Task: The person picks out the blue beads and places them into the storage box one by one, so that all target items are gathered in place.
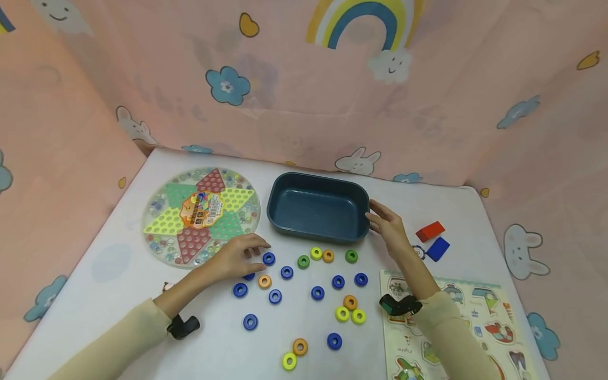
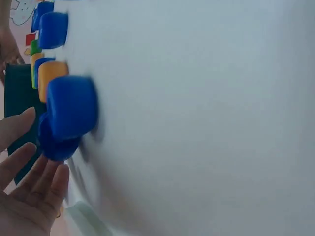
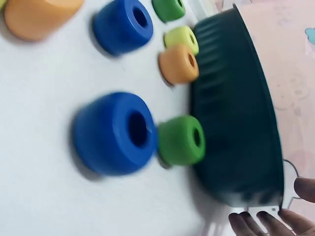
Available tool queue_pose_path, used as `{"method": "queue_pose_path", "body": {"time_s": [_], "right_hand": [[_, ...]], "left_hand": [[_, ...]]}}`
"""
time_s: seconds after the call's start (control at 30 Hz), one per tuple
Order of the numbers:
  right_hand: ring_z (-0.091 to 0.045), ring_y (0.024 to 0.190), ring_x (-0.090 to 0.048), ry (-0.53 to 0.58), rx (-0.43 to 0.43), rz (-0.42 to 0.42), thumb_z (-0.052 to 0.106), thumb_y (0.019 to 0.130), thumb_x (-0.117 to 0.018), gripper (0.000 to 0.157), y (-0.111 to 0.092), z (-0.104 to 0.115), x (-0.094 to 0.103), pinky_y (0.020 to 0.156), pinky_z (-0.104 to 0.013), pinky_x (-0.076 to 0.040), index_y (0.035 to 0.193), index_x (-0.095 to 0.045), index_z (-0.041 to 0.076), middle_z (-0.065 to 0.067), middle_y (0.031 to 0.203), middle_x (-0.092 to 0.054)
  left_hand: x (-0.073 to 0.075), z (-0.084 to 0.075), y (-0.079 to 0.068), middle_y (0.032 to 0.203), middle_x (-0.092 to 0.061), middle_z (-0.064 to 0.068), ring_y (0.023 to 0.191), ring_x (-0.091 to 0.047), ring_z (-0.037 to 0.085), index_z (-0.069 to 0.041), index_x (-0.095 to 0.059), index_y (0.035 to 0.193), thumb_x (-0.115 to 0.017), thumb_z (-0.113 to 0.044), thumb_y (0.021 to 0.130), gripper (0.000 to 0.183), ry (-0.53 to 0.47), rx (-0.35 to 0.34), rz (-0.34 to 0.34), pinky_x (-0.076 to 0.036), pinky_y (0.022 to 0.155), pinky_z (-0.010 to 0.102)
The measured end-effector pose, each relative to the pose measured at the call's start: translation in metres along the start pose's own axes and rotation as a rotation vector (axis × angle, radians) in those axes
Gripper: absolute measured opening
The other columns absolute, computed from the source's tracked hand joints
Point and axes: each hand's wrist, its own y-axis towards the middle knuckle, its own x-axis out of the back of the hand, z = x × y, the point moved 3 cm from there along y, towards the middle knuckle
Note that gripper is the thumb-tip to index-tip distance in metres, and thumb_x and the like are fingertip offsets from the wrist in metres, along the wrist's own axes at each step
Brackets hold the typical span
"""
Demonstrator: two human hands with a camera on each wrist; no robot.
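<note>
An empty dark teal plastic box (image 1: 317, 208) stands near the back of the table. My right hand (image 1: 390, 228) is at its right end, fingers extended by the rim; in the right wrist view the fingertips (image 3: 268, 223) lie close to the box corner, and contact is unclear. My left hand (image 1: 237, 257) hovers low over several blue rings, thumb and fingers apart, with nothing gripped. One blue ring (image 1: 268, 258) lies just beyond its fingers, and another is partly hidden under the hand. An orange ring (image 1: 264, 281) lies near its thumb.
Several more rings, such as a green ring (image 1: 351, 256) and a yellow ring (image 1: 289, 361), are scattered in front of the box. A round Chinese checkers board (image 1: 190, 184) lies left. A picture puzzle board (image 1: 396, 338) lies under the right forearm, near red (image 1: 430, 231) and blue blocks (image 1: 438, 249).
</note>
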Motion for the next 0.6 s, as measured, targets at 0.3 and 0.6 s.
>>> {"method": "queue_pose_path", "body": {"time_s": [0.3,0.6], "right_hand": [[-0.026,0.126,-0.039,0.049,0.013,0.011,0.000,0.092,-0.050,0.058,-0.0029,-0.0056,-0.0066,0.097,-0.039,-0.039,0.145,-0.029,0.011,-0.012,0.145,-0.032],[-0.027,0.127,-0.038,0.073,0.014,0.023,0.000,0.092,-0.051,0.058,-0.0057,-0.0035,-0.0071,0.098,-0.040,-0.038,0.145,-0.029,0.010,-0.012,0.145,-0.032]], "left_hand": [[-0.0118,0.0048,-0.0010,0.087,-0.057,0.001,0.073,-0.054,0.019,-0.004,-0.064,0.109,-0.079,-0.012,0.073,0.040,0.004,0.135,0.058,-0.047,0.060,0.024],[-0.0090,0.0037,0.0019,0.083,-0.058,-0.001,0.073,-0.055,0.018,-0.007,-0.067,0.098,-0.079,-0.010,0.072,0.029,-0.017,0.128,0.040,-0.047,0.061,0.024]]}}
